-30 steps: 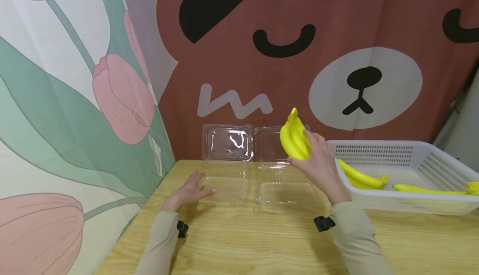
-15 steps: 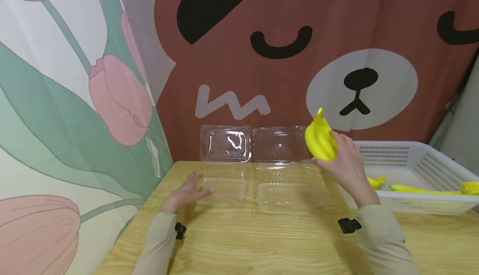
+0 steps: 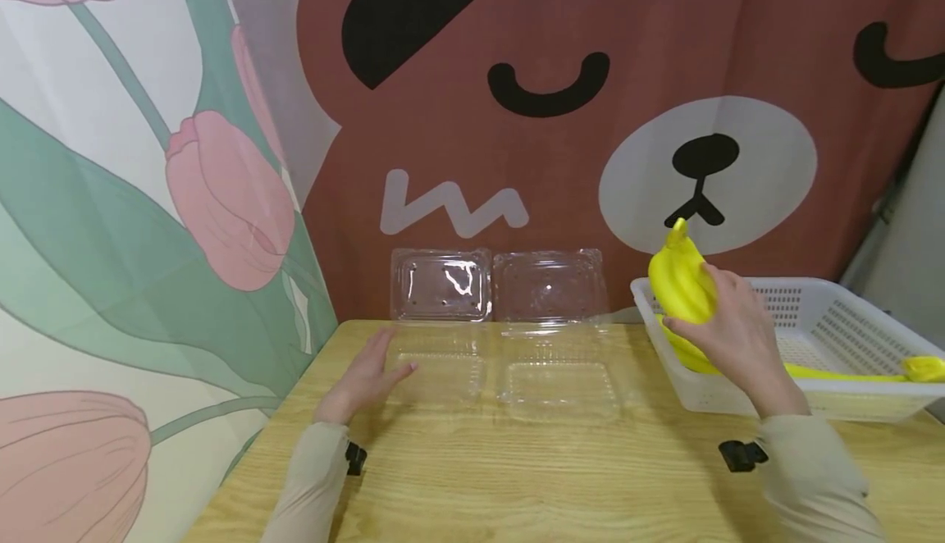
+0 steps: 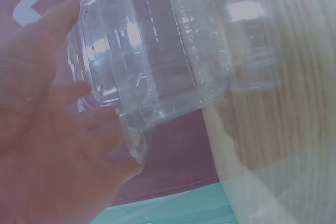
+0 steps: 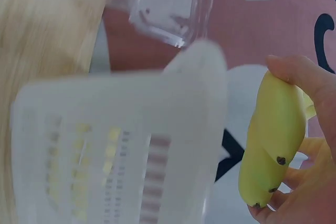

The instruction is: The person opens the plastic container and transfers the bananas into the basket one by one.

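My right hand [image 3: 741, 334] grips a bunch of yellow bananas [image 3: 679, 285], stem up, over the left end of a white slotted basket [image 3: 864, 402]. In the right wrist view the thumb lies on one side of the bunch [image 5: 278, 124] and the fingers on the other. On the left, my left hand [image 3: 365, 375] has its fingers spread, with fingertips right at the left edge of a clear plastic clamshell box [image 3: 443, 379]. Beside it stands a second clear clamshell box [image 3: 561, 391]. Both have their lids raised, and nothing shows inside them.
More yellow bananas [image 3: 690, 356] lie at the left end of the basket, and another yellow piece [image 3: 923, 368] is at its right. Behind the wooden table [image 3: 517, 477] hangs a bear-print curtain [image 3: 443, 116]; a tulip-print one [image 3: 229, 198] borders the left.
My right hand has carried the banana bunch rightward, from in front of the right box's lid to over the basket. The left hand has stayed by the left box.
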A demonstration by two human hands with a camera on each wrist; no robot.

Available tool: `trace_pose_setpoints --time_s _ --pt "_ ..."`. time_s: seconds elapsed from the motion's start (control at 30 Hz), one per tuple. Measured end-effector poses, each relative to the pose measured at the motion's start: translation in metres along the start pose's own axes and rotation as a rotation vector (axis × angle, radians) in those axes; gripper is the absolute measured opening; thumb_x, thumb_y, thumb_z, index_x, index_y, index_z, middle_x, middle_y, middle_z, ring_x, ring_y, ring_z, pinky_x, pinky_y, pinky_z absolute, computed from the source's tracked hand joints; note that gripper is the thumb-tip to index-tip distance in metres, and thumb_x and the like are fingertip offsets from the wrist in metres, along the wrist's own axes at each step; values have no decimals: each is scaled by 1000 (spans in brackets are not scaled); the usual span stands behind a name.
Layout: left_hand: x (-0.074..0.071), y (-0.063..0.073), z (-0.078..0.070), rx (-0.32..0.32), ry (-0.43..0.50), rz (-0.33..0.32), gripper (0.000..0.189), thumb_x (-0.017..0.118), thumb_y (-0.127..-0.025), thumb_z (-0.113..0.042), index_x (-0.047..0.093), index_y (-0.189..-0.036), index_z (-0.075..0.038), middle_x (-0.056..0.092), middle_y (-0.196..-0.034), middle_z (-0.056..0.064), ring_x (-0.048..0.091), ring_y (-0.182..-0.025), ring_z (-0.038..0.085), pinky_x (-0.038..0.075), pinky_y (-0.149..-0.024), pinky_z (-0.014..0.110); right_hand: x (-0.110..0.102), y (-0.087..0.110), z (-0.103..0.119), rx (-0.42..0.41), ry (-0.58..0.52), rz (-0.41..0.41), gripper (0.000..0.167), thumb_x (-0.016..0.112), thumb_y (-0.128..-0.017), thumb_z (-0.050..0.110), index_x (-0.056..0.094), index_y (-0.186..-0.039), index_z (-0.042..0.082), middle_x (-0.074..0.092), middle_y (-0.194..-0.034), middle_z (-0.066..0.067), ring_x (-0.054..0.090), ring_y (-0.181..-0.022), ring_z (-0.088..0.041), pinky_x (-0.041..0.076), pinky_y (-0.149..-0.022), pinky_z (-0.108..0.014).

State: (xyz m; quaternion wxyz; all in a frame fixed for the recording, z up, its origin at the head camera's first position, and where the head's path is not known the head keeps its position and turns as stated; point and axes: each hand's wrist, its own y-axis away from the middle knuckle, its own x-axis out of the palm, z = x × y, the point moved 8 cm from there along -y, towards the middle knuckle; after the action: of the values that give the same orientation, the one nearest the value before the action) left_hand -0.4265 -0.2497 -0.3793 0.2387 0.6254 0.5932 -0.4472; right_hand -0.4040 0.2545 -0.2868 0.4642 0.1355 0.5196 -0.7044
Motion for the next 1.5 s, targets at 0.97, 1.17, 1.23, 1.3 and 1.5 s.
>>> trace_pose_setpoints --time_s 0.97,1.17,1.23,1.3,1.5 --pt "7 -2 -35 39 -222 -51 70 50 -101 -44 26 -156 -7 17 -161 18 11 -147 40 12 -113 67 -34 19 -92 179 144 100 93 78 -79 43 32 -140 -11 36 -113 -34 32 -92 -49 26 -72 -62" --pt "8 -1 -35 29 -218 -43 69 49 -101 -44 26 -156 -8 17 -161 18 10 -147 41 11 -113 67 -32 20 -98 198 146 112 94 78 -79 46 33 -139 -11 36 -114 -35 32 -93 -49 27 -72 -62" --pt "9 -1 -36 22 -218 -36 69 49 -101 -43 26 -156 -8 16 -162 17 9 -147 40 10 -113 66 -31 21 -100 205 146 117 93 78 -80 45 33 -139 -12 36 -115 -36 32 -93 -50 28 -72 -62" --pt "8 -1 -36 11 -218 -26 69 48 -101 -43 25 -156 -9 15 -162 17 8 -147 39 10 -113 66 -30 21 -100 210 146 125 94 78 -79 44 33 -138 -12 36 -115 -36 31 -93 -50 28 -72 -62" --pt "10 -1 -37 -13 -225 2 70 47 -102 -46 23 -157 -11 12 -163 13 5 -148 36 8 -115 63 -27 21 -106 235 157 163 97 78 -80 39 26 -147 -9 34 -131 -41 28 -105 -61 24 -83 -73"
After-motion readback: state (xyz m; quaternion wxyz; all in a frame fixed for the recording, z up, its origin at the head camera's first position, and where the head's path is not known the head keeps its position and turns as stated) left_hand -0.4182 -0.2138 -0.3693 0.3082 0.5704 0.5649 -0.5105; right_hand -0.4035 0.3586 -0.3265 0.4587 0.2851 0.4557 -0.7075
